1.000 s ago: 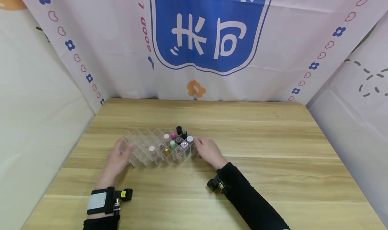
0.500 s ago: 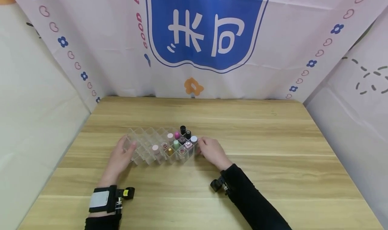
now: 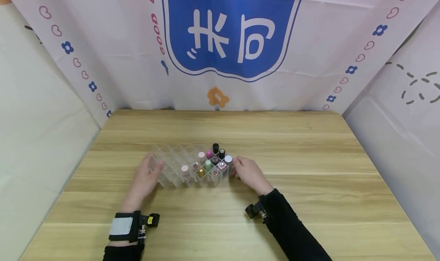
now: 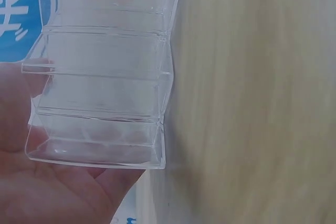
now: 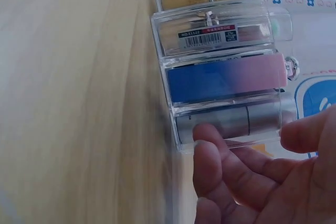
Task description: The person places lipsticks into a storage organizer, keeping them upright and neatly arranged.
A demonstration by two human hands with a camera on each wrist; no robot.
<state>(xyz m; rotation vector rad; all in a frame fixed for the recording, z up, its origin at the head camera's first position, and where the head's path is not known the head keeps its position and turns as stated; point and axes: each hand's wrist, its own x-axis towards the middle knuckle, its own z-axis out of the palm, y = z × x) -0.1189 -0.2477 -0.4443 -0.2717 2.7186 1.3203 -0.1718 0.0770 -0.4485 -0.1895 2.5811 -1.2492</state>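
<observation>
A clear acrylic lipstick organizer (image 3: 173, 165) with diamond-shaped slots lies across the table between both hands. Lipsticks and other small tubes fill its right part, among them a black-capped tube (image 3: 215, 148), a mint-green one (image 3: 208, 164) and a white-capped one (image 3: 228, 160). My left hand (image 3: 142, 180) grips the left end, thumb at the near side; the left wrist view shows bare clear slots (image 4: 105, 51) there. At the right end, my right hand (image 3: 252, 175) holds the corner with curled fingers, beside a silver tube (image 5: 226, 124) and a blue-and-pink one (image 5: 226, 80).
The wooden table (image 3: 309, 200) extends around the organizer on all sides. Behind it hangs a printed white cloth (image 3: 137, 62) with a blue badge. Pale side walls (image 3: 41, 119) border the table at left and right. Each wrist wears a small camera (image 3: 152, 219).
The organizer has slid a little to the right across the table, and both hands have moved along with it. The head view has shifted slightly as well.
</observation>
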